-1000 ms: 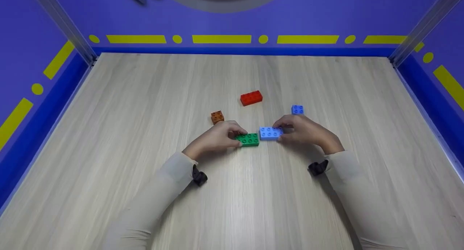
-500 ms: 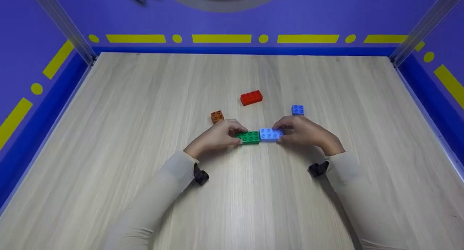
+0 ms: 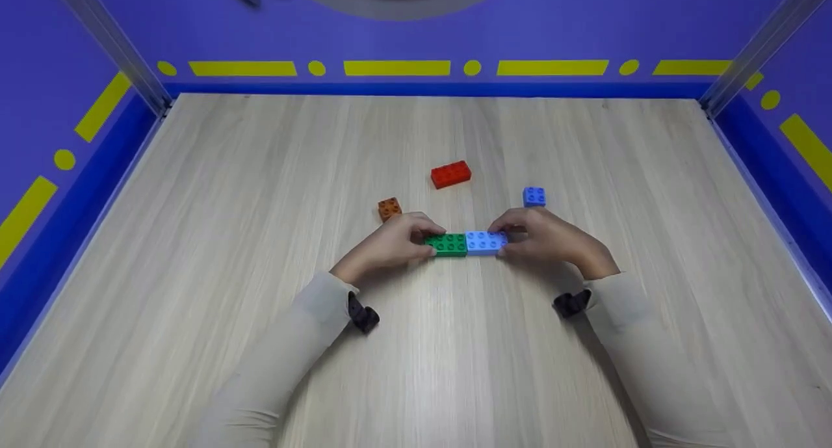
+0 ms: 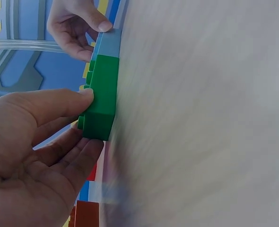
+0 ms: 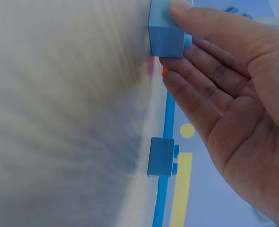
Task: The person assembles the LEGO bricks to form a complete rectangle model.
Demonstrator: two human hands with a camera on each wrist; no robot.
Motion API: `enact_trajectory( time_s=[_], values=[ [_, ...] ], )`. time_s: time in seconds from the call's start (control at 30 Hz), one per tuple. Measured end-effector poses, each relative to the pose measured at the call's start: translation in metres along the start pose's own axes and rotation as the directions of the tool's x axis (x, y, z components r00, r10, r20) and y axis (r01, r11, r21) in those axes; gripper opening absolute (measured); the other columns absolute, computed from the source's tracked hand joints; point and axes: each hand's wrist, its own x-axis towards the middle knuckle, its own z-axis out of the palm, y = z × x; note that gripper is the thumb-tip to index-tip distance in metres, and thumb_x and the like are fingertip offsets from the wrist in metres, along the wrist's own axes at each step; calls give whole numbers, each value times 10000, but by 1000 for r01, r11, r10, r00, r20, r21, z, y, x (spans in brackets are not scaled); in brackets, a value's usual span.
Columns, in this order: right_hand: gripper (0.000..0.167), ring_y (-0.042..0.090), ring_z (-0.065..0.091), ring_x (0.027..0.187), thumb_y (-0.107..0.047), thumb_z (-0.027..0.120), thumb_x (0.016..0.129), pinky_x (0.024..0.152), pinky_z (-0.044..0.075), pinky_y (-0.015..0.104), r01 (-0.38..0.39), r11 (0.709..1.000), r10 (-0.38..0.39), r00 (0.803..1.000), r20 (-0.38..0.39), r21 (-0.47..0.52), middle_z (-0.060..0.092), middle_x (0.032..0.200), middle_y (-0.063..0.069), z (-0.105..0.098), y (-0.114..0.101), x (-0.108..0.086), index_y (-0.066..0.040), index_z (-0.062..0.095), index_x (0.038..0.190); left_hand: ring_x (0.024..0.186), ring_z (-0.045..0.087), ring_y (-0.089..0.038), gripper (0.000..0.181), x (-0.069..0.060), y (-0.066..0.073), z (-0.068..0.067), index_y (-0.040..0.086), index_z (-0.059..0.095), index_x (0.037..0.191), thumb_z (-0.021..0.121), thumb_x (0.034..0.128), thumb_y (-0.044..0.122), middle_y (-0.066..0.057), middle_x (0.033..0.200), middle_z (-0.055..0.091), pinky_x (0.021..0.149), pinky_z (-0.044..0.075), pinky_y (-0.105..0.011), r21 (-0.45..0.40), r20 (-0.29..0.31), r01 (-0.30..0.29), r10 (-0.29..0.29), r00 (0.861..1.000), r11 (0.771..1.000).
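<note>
On the wooden table a green toy brick [image 3: 448, 244] and a light blue toy brick [image 3: 482, 242], both long and studded, lie end to end with their short sides meeting. My left hand [image 3: 393, 243] pinches the green brick by its left end, thumb on the near side and fingers on the far side. The right end of the light blue brick is pinched the same way by my right hand [image 3: 549, 238]. In the left wrist view the green brick [image 4: 103, 94] sits flat on the table, studs up, its end against the light blue one.
A small orange-brown brick [image 3: 389, 209] lies just beyond my left hand. Farther back is a long red brick [image 3: 451, 174], slightly turned. Behind my right hand sits a small blue brick [image 3: 533, 196]. Blue walls with yellow marks [image 3: 396, 67] border the table.
My left hand has slid the green brick slightly away from me and to the right, closing the gap and lining it up with the light blue brick. My right hand has barely moved.
</note>
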Motion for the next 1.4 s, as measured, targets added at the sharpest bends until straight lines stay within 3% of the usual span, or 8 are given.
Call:
enact_trajectory(
  time_s=[0.2,0.63,0.87,1.4],
  values=[
    [324,212,598,1015,-111,763,803,921,500,437,-13,1000,13,1000,6,-4,681,1137,64,0,-2,1,-88,693,1119,1025,542,-162,355,-1,-5,2,95,668,1220,689,865,91,-43,1200,643,943,463,-351,-30,-27,-1,1,1000,1000],
    [336,225,601,1041,-122,773,797,944,490,452,-37,999,37,999,21,2,680,1148,67,-1,-4,2,-93,694,1122,1140,564,-161,354,-3,-12,5,120,679,1209,712,857,102,-35,1209,653,1020,436,-357,-87,-82,14,-21,996,996],
    [337,262,633,1089,-99,771,793,951,499,443,-13,999,12,999,40,32,684,1132,99,-4,-4,3,-51,683,1115,1162,552,-164,348,-4,-12,6,132,683,1204,710,858,103,-34,1209,648,1036,419,-353,-108,-84,12,-21,996,994],
    [321,247,630,1083,-107,760,800,940,503,448,-44,999,43,996,79,11,686,1135,80,-7,-4,7,-71,691,1112,1148,559,-172,351,-2,-12,8,107,680,1208,703,858,84,-55,1207,646,1030,425,-344,-105,-82,17,-25,996,994]
  ],
)
